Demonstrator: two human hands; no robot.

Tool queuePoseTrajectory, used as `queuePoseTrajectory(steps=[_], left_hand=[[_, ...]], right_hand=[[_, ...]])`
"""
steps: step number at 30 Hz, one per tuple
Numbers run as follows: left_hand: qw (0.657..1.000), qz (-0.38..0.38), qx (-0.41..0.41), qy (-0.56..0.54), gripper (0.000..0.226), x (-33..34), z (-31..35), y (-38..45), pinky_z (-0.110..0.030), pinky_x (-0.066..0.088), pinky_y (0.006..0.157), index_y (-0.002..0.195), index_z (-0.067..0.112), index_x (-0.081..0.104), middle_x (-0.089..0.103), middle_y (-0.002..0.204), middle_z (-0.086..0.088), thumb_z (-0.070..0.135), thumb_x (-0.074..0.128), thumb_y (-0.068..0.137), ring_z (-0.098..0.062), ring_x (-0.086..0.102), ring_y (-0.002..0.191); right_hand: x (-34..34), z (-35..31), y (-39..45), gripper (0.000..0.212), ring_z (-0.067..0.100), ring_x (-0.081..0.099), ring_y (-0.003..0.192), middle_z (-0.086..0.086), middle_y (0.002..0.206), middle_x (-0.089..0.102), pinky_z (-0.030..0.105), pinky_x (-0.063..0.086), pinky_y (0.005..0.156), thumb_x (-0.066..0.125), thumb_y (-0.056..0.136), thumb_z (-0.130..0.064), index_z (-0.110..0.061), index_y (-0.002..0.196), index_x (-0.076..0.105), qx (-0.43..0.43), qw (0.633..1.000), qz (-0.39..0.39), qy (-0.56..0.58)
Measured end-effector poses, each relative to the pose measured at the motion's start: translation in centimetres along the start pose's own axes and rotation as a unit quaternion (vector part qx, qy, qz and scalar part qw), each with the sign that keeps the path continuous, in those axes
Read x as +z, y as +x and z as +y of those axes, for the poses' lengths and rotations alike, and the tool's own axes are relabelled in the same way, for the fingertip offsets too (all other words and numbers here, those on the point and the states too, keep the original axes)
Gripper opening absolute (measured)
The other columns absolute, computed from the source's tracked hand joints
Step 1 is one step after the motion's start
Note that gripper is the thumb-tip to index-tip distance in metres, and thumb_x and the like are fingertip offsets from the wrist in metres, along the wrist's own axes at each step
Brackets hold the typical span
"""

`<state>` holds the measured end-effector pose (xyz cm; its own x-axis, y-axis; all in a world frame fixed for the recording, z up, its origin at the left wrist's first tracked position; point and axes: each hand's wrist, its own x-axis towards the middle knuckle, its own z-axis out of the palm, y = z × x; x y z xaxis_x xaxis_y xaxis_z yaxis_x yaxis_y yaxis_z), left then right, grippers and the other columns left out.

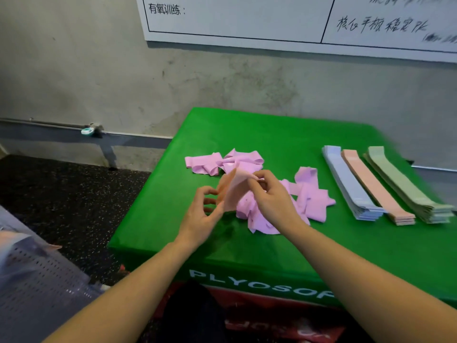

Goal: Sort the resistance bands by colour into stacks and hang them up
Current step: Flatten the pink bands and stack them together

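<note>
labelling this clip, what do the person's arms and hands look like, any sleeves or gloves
Both forearms are bare as far as the frame shows, with no sleeves in view. The left hand and right hand wear no gloves, and no rings, watch or wristband are visible.

The scene is lit evenly and fairly softly, bright enough for saturated colour on the green box, whose top shows no hard glare. Shadows are faint — a soft dark patch lies under the left hand on the green surface, and the wall pipe throws a diffuse shadow down the grey wall. The floor at left sits dimmer. Wide-angle distortion bends straight lines: the whiteboard edge tilts and curves toward the top right. Motion blur smears the right edge — the handwriting on the board and the ends of the stacked bands look streaked. The perforated panel at lower left is soft and out of focus.
</note>
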<state>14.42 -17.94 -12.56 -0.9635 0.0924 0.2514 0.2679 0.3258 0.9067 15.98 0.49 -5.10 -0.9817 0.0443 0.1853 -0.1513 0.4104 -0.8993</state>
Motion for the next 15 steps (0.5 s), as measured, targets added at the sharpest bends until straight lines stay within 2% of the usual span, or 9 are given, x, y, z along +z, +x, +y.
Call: queuePoseTrajectory(steps=[2, 4, 7, 9, 11, 13, 15], left_hand=[[1.000, -0.025, 0.002, -0.005, 0.042, 1.2, 0.9, -1.1, -0.032, 0.053, 0.082, 0.112, 0.044, 0.046, 0.058, 0.111, 0.024, 0.060, 0.061, 0.075, 0.002, 0.061, 0.095], [0.999, -0.038, 0.020, 0.006, 0.047, 2.2, 2.0, -2.0, -0.031, 0.052, 0.088, 0.118, 0.048, 0.044, 0.055, 0.119, 0.024, 0.059, 0.064, 0.076, 0.004, 0.057, 0.104], [0.997, -0.057, 0.060, -0.008, 0.052, 3.6, 3.8, -2.7, -0.040, 0.054, 0.092, 0.129, 0.039, 0.046, 0.052, 0.128, 0.023, 0.047, 0.069, 0.083, -0.004, 0.057, 0.115], [0.994, -0.062, 0.083, -0.040, 0.049, 4.4, 5.2, -3.4, -0.040, 0.053, 0.095, 0.130, 0.037, 0.047, 0.049, 0.131, 0.027, 0.032, 0.071, 0.087, -0.007, 0.056, 0.119], [0.990, -0.062, 0.081, -0.096, 0.044, 5.0, 6.8, -4.2, -0.038, 0.052, 0.098, 0.123, 0.046, 0.049, 0.050, 0.128, 0.030, 0.034, 0.069, 0.085, -0.007, 0.058, 0.118], [0.984, -0.082, 0.067, -0.144, 0.039, 5.7, 8.1, -4.8, -0.035, 0.051, 0.099, 0.116, 0.054, 0.049, 0.055, 0.125, 0.026, 0.040, 0.065, 0.083, -0.009, 0.061, 0.115], [0.981, -0.112, 0.074, -0.142, 0.050, 6.3, 9.3, -5.3, -0.033, 0.052, 0.097, 0.122, 0.058, 0.043, 0.057, 0.125, 0.021, 0.030, 0.062, 0.086, -0.012, 0.063, 0.115]], right_hand=[[-1.2, -0.8, -1.0, 0.013, 0.012, 0.057, 0.088, 0.001, 0.097, 0.065, 0.023, 0.047, 0.075, 0.050, 0.104, -0.030, -0.024, 0.094, 0.056, 0.027, 0.998, 0.018, 0.057], [-2.2, -1.2, -1.8, 0.020, 0.022, 0.059, 0.097, 0.010, 0.103, 0.064, 0.036, 0.053, 0.084, 0.046, 0.105, -0.030, -0.017, 0.094, 0.056, 0.065, 0.991, 0.030, 0.115], [-3.7, -1.4, -2.9, 0.030, 0.031, 0.058, 0.111, 0.013, 0.112, 0.063, 0.047, 0.053, 0.095, 0.045, 0.102, -0.039, -0.012, 0.102, 0.058, 0.122, 0.974, 0.055, 0.181], [-4.7, -1.2, -3.5, 0.036, 0.033, 0.059, 0.115, 0.016, 0.120, 0.063, 0.049, 0.053, 0.097, 0.043, 0.102, -0.041, -0.011, 0.115, 0.059, 0.170, 0.950, 0.066, 0.254], [-6.0, -1.1, -4.2, 0.039, 0.034, 0.060, 0.117, 0.018, 0.125, 0.064, 0.051, 0.053, 0.098, 0.040, 0.105, -0.039, -0.011, 0.126, 0.058, 0.213, 0.918, 0.066, 0.327], [-7.2, -0.6, -5.0, 0.041, 0.032, 0.063, 0.115, 0.017, 0.123, 0.067, 0.051, 0.052, 0.099, 0.043, 0.104, -0.041, -0.010, 0.125, 0.061, 0.235, 0.906, 0.079, 0.343], [-8.4, -0.4, -5.9, 0.039, 0.028, 0.066, 0.105, 0.015, 0.117, 0.071, 0.047, 0.053, 0.095, 0.046, 0.103, -0.042, -0.011, 0.118, 0.064, 0.241, 0.909, 0.088, 0.329]])
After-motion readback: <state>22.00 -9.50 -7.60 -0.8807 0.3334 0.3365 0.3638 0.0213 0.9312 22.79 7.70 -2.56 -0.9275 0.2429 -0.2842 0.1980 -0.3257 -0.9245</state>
